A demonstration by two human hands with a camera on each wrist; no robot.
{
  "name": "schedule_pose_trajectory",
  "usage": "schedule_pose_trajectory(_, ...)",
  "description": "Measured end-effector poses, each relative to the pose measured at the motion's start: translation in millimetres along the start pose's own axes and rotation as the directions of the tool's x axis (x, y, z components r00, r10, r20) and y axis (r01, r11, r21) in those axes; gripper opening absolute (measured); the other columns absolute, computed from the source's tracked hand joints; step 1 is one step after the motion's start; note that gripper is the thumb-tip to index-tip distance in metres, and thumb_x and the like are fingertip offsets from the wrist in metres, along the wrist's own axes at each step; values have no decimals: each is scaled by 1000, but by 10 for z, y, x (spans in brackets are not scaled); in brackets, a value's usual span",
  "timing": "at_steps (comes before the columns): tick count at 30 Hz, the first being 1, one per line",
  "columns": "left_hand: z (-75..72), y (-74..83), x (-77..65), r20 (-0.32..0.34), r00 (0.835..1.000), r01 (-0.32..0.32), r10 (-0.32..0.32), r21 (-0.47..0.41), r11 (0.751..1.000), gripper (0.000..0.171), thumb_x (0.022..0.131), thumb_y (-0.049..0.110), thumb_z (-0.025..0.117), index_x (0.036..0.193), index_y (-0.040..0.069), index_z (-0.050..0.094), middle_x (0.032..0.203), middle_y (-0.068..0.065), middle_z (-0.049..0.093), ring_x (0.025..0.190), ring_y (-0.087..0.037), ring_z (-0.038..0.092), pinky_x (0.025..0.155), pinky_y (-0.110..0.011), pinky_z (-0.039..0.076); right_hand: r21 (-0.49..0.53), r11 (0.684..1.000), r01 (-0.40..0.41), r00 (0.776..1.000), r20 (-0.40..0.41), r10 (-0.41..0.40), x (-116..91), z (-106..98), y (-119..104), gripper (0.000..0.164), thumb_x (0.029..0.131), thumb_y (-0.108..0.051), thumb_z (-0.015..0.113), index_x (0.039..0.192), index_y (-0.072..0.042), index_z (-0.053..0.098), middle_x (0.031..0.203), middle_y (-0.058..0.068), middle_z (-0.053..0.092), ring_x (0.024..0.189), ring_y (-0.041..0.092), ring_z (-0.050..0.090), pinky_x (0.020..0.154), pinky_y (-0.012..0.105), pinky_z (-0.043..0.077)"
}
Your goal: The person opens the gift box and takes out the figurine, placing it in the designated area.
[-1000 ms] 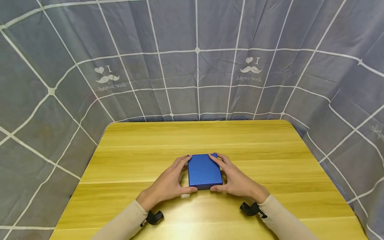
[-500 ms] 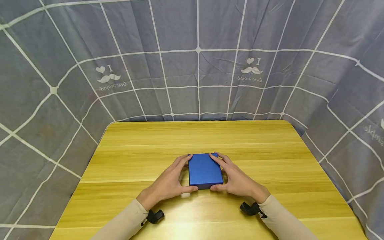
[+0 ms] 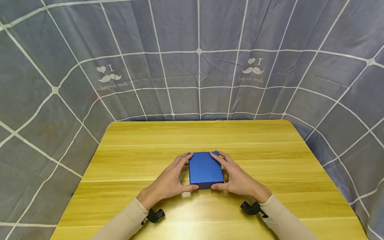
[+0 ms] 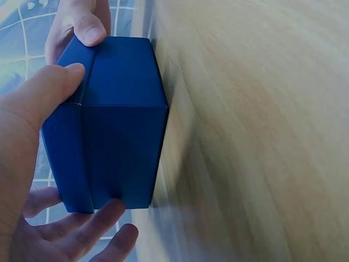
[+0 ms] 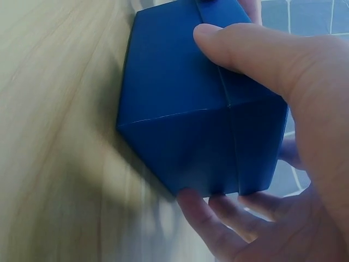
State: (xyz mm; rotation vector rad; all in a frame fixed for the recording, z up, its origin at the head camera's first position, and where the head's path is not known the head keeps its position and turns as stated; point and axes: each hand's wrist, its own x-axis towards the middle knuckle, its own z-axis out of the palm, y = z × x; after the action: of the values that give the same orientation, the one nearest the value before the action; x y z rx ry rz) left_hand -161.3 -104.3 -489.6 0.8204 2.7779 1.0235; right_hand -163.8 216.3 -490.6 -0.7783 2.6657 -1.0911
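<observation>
blue box (image 3: 206,168): located midway across the wooden table (image 3: 192,136), at or just above its surface; contact underneath could not be confirmed. near face flat and squarely creased. walls judged stiff card, smooth enough to slip a little, corners liable to dent under hard pressure; weight judged light, contents unknown. a seam runs below the lid (image 5: 256,147), so a hold on the lid alone might part it from the body; the side walls beneath the seam are judged the sounder place to take hold.

grip: both hands part-open to the box's depth, clasping it from opposite sides. at the near face, the left thumb (image 4: 52,87) bears on the lid and the right thumb (image 5: 240,46) crosses the seam. towards the far corners, fingers of the left hand (image 3: 169,180) and right hand (image 3: 240,180) touch the box.

beyond the table: grey gridded cloth (image 3: 180,70), hanging.
</observation>
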Motion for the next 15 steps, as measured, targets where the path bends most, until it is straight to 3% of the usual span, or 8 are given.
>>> schedule_pose_trajectory(10,-45,27,2,-5,1000,12,-12,-30,999,118,94,60,97,186,26,31,189,-16,35,159,-40,61,125,-64,57,15,1000,10,1000,-7,-10,10,-37,-15,114,97,-52,96,187,-30,29,191,25,22,161,52,56,119,63,62)
schedule_pose_trajectory(15,-68,38,6,-15,1000,-6,5,-38,999,118,94,56,98,186,27,31,189,-14,34,157,-38,63,125,-61,58,-23,1000,18,999,-37,-19,2,-55,-34,114,96,-51,98,186,-33,31,191,24,25,168,55,45,124,76,53)
